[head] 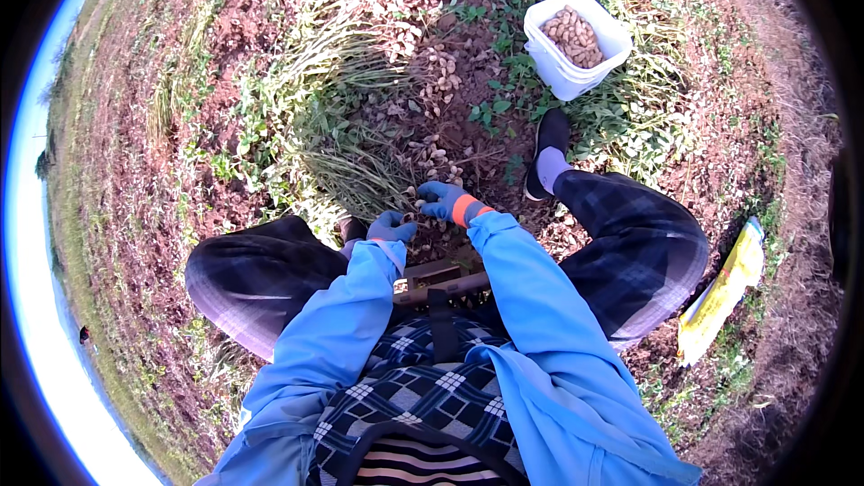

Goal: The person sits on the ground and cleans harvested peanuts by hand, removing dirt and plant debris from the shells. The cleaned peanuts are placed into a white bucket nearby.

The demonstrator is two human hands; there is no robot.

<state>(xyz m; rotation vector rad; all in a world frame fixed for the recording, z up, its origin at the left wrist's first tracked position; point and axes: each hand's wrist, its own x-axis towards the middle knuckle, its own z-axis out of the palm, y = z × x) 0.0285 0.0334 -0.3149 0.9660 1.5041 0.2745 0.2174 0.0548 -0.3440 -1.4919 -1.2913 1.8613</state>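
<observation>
Both of my hands wear blue gloves and are close together over a pulled peanut plant bundle (354, 172). My left hand (391, 227) is at the root end of the stems, its fingers curled. My right hand (442, 201) reaches in from the other side, with its fingertips at pale peanut pods (413, 193) between the hands. What either hand grips is too small and shaded to make out. Just beyond my right hand, more unshelled peanuts (435, 156) trail along the dark soil.
A white plastic bucket (553, 75), partly filled with peanuts (574, 37), stands beyond my right foot (552, 131). More uprooted peanut plants (344, 27) lie ahead. A yellow sack (722, 293) is on the ground at right. A brown case-like object (442, 280) sits between my legs.
</observation>
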